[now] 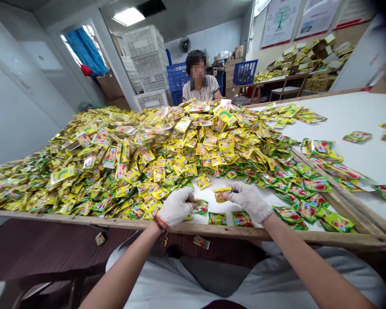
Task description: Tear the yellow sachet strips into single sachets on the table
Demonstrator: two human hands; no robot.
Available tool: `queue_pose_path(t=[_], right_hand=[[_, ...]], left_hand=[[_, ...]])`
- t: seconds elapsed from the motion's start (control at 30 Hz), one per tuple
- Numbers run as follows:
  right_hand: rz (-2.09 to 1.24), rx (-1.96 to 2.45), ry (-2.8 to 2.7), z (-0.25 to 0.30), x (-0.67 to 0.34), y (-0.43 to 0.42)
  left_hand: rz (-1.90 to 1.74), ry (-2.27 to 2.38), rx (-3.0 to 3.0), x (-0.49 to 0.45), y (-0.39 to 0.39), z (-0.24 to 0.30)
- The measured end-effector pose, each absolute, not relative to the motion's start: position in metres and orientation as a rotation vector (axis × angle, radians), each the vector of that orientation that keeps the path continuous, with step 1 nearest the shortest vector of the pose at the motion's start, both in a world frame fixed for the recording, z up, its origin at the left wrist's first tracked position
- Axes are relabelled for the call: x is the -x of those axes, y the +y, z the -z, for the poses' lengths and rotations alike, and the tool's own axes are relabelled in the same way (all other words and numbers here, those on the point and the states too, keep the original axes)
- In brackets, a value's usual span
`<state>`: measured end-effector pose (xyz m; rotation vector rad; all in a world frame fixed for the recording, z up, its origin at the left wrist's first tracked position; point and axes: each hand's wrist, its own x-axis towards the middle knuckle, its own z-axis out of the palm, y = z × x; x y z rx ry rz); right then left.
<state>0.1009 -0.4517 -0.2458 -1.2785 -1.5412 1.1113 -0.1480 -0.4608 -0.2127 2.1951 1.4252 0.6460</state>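
Note:
My right hand [251,201], in a white knit glove, pinches a small yellow snack packet [221,194] by its right end, just above the white tabletop. My left hand [176,207], gloved the same way and with a beaded bracelet at the wrist, has its thumb and fingers closed at the left edge of a green packet [200,207]. The fingertips partly hide that edge. Between my hands and the table's front rim lie two flat green packets, one on the left [217,219] and one on the right [242,219]. Another yellow packet [203,181] rests beyond them, against the heap.
A large heap of yellow and green packets [167,150] covers most of the table, bordered by a wooden rim [116,223]. More packets [309,208] lie at my right along a wooden divider [344,201]. Across the heap sits a person [201,88]. Stacked white crates [146,60] stand behind.

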Motion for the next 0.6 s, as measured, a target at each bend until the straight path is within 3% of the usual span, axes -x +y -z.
queue_pose_path(t=[0.1,0.2,0.47,0.6], right_hand=[[-1.280,1.149,-1.493,0.237,-0.082,-0.463],[-1.270,1.172,-1.506,0.239,-0.063,-0.466],[-1.036,1.282,-1.639,0.251,-0.055,-0.462],[-1.085,1.310,-1.635,0.265,-0.053,-0.460]], left_hand=[[-1.051,1.488,-1.715,0.134,-0.465,0.226],[-1.229,1.384,-1.418,0.119,-0.469,0.241],[-1.334,1.013,-1.065,0.112,-0.473,0.251],[-1.320,0.993,-1.084,0.115,-0.472,0.245]])
